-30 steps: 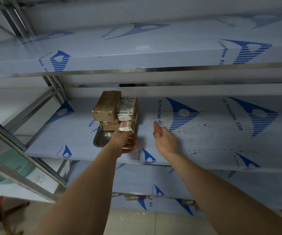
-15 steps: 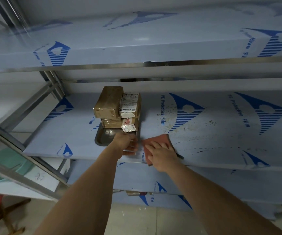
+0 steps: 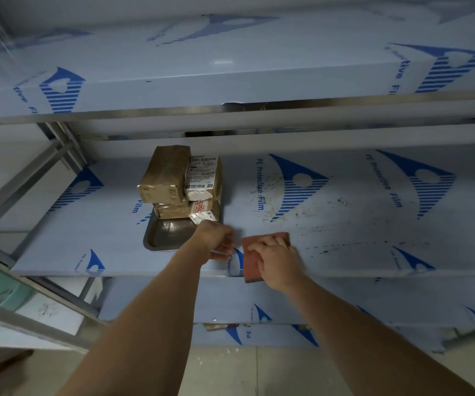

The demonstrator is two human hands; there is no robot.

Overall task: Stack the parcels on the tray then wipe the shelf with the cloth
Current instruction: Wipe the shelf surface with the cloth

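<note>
Several brown parcels (image 3: 170, 178) are stacked in two layers on a small metal tray (image 3: 167, 238) on the middle shelf (image 3: 344, 224), which is covered in white film with blue logos. My left hand (image 3: 216, 241) grips the tray's near right corner. Just to its right, my right hand (image 3: 277, 260) presses flat on a reddish-brown cloth (image 3: 252, 252) lying at the shelf's front edge. Brown specks and smears mark the shelf to the right of the cloth.
An upper shelf (image 3: 230, 70) overhangs the work area closely. Lower shelves (image 3: 344, 301) lie beneath. Metal frame bars (image 3: 16, 190) run along the left side. A teal object (image 3: 4, 292) sits low at the left. Tiled floor shows below.
My right hand came down onto the cloth at the shelf's front edge; a second ago it was raised with no cloth in sight. My left hand has kept its grip on the tray.
</note>
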